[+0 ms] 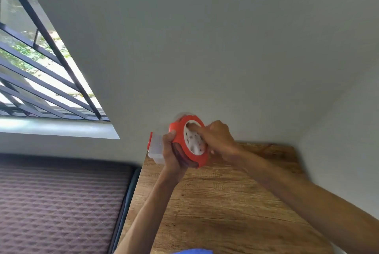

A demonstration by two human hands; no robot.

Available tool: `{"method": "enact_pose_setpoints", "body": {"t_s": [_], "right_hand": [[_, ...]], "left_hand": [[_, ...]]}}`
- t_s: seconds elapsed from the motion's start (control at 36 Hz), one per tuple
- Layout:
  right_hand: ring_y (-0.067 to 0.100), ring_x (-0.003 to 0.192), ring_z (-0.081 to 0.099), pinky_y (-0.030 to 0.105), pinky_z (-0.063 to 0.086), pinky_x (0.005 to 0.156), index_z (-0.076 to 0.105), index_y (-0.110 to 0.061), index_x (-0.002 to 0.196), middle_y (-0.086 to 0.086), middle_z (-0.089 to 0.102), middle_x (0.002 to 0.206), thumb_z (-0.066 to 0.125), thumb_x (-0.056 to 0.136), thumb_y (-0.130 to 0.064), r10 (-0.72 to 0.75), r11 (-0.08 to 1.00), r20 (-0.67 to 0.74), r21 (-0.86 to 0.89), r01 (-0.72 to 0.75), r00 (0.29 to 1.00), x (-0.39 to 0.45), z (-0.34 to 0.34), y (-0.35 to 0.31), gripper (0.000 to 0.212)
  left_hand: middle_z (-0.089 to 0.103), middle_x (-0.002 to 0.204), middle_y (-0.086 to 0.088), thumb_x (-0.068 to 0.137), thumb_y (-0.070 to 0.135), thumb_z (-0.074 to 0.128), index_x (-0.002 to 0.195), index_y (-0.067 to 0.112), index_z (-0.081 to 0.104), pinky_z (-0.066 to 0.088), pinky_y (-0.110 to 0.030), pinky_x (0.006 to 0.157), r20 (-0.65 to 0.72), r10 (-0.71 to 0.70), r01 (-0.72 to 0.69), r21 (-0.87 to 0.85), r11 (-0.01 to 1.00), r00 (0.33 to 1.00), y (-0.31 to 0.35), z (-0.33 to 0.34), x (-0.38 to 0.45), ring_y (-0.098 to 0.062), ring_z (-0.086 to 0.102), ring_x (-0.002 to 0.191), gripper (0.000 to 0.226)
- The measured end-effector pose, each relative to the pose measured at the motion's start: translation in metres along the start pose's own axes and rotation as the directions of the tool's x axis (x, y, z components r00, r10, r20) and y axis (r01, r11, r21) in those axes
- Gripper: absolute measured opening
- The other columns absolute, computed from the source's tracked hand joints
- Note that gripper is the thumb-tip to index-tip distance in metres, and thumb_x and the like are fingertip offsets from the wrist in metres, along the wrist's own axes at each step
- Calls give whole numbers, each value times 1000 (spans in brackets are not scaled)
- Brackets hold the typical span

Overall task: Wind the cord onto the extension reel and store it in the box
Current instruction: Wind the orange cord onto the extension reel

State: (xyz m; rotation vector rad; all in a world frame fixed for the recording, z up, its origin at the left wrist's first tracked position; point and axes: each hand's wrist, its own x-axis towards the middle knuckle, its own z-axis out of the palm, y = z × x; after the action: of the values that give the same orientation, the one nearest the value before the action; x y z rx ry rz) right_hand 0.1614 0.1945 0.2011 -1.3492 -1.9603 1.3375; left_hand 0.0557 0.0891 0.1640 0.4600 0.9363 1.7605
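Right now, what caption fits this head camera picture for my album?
Left hand grips the orange extension reel above the wooden table; right hand works its white face.

My reel (185,143) is glossy orange plastic; the box (155,149) clear plastic, the desk (225,202) matt grained wood.

Home room: barred window (41,65), mattress (61,202)

Left hand (171,152) gripping the orange extension reel (189,141) above the wooden surface (225,202), right hand (218,137) pressing its white face, clear box (156,149) sitting behind
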Motion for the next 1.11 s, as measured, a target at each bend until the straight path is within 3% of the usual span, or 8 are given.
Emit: {"method": "enact_pose_setpoints", "body": {"t_s": [0.08, 0.17, 0.28, 0.56, 0.64, 0.81, 0.92, 1.11], "right_hand": [[7, 27, 44, 15, 36, 35, 75, -8, 65, 1, 65, 45, 59, 95, -69, 184, 977, 170, 74, -199, 968, 2, -6, 2, 69], [11, 34, 54, 19, 43, 46, 73, -9, 65, 2, 65, 48, 42, 110, -51, -157, 930, 27, -333, 157, 987, -2, 1, 13, 69], [17, 55, 64, 27, 49, 45, 71, -15, 104, 0, 74, 84, 51, 104, -41, -775, 336, 167, -708, 621, 609, -3, -6, 24, 32], [21, 80, 73, 28, 63, 62, 36, -39, 157, 6, 66, 128, 49, 104, -54, -745, 89, 505, -572, 816, 435, 10, -27, 33, 57], [22, 80, 77, 34, 64, 62, 52, -32, 150, 7, 78, 121, 59, 97, -58, -794, 184, 404, -554, 812, 455, 10, -28, 31, 60], [6, 71, 74, 19, 58, 64, 73, -21, 108, -7, 78, 88, 60, 75, -86, -404, 862, -22, -342, 373, 914, 7, -1, 8, 75], [8, 44, 64, 22, 48, 52, 73, -4, 72, 6, 71, 60, 62, 90, -74, -179, 973, -38, -153, 171, 983, 12, -1, 1, 73], [8, 25, 42, 17, 30, 31, 75, 2, 87, 6, 70, 52, 47, 110, -31, 194, 973, 229, 80, -217, 954, 7, -16, -6, 48]], "left_hand": [[81, 108, -18, 87, 65, 60, 114, 16, 87, 65, -42, 81, -37, 40, -39, 15, 999, 999, -1, 4, 2, -34, 76, 100, 62], [80, 114, -20, 71, 79, 78, 118, 15, 85, 63, -45, 84, -15, 42, -41, 34, 999, 999, 4, 3, 1, -34, 76, 103, 80], [74, 128, -29, 74, 73, 74, 135, 3, 74, 61, -49, 89, -67, -21, 21, 3, 1000, 998, 9, -3, -2, -42, 70, 115, 94], [76, 125, -27, 94, 67, 44, 127, 6, 81, 63, -55, 88, 38, -158, 159, -26, 987, 987, 12, -15, -1, -42, 74, 109, 78], [73, 128, -29, 92, 67, 51, 132, 3, 75, 62, -57, 89, 63, -146, 147, -26, 989, 987, 14, -10, 1, -45, 71, 113, 79], [79, 123, -23, 85, 62, 60, 129, 9, 79, 68, -50, 86, 54, -74, 76, -28, 997, 996, 14, -2, 8, -38, 77, 112, 71], [84, 112, -16, 84, 62, 59, 118, 17, 86, 68, -43, 86, 50, -29, 25, 77, 997, 998, 12, 2, 13, -29, 81, 104, 63], [82, 99, -1, 98, 56, 45, 114, 38, 85, 56, -47, 82, 227, 11, -58, 202, 978, 974, 11, 1, 9, -32, 72, 88, 46]]}}
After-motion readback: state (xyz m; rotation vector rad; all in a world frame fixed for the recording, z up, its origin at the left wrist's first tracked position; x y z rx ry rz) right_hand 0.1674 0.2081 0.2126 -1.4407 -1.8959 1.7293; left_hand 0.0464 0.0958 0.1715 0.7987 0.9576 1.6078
